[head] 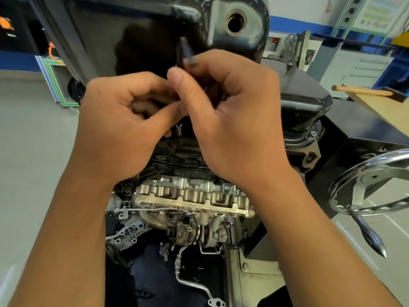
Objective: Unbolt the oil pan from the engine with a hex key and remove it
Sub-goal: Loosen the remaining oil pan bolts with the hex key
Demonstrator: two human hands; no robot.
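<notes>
- The hex key stands nearly upright against the oil pan, free end pointing up.
- The right hand pinches its lower part.
- The left hand curls beside it; what it holds cannot be told.
- A bolt stands below the hands at the pan's edge.

A smooth pale grey floor is seen on the left and at the near right. The far white wall is crossed by a blue horizontal band, and a pale printed poster is hung at its far right. A light grey metal drawer cabinet is set below. A metal-framed trolley is placed far left, beside a tall black cabinet. Everything is evenly lit.
</notes>
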